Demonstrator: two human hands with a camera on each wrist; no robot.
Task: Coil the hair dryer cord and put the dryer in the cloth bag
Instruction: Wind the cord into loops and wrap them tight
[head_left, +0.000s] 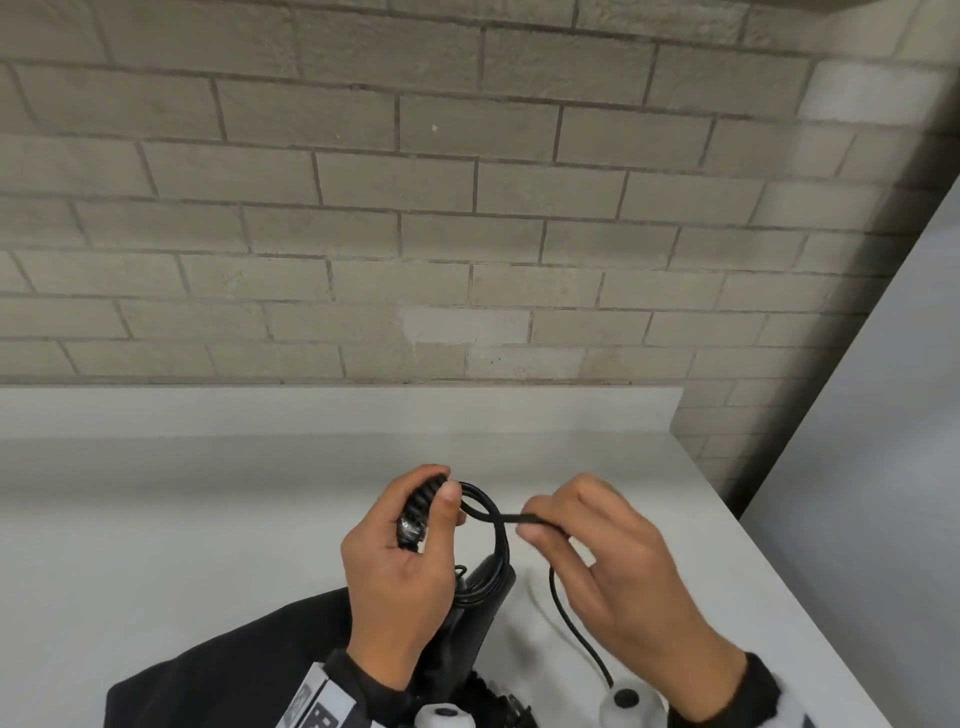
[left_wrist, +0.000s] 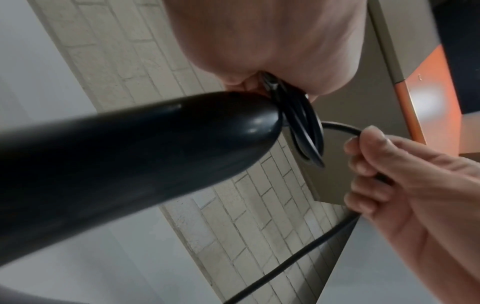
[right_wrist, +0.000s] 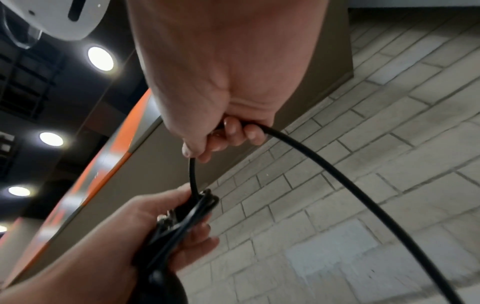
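Left hand (head_left: 400, 561): fingers curled around the black hair dryer (head_left: 470, 613) and several loops of its cord (head_left: 491, 512), held above the white counter (head_left: 208, 519). Right hand (head_left: 618, 571): just beside the left, not touching it, pinching 1 strand of the cord between thumb and fingers; the slack hangs toward the person. Black cloth bag (head_left: 234, 670): on the counter's near edge, beneath the left forearm. Backdrop: grey brick wall (head_left: 415, 208).
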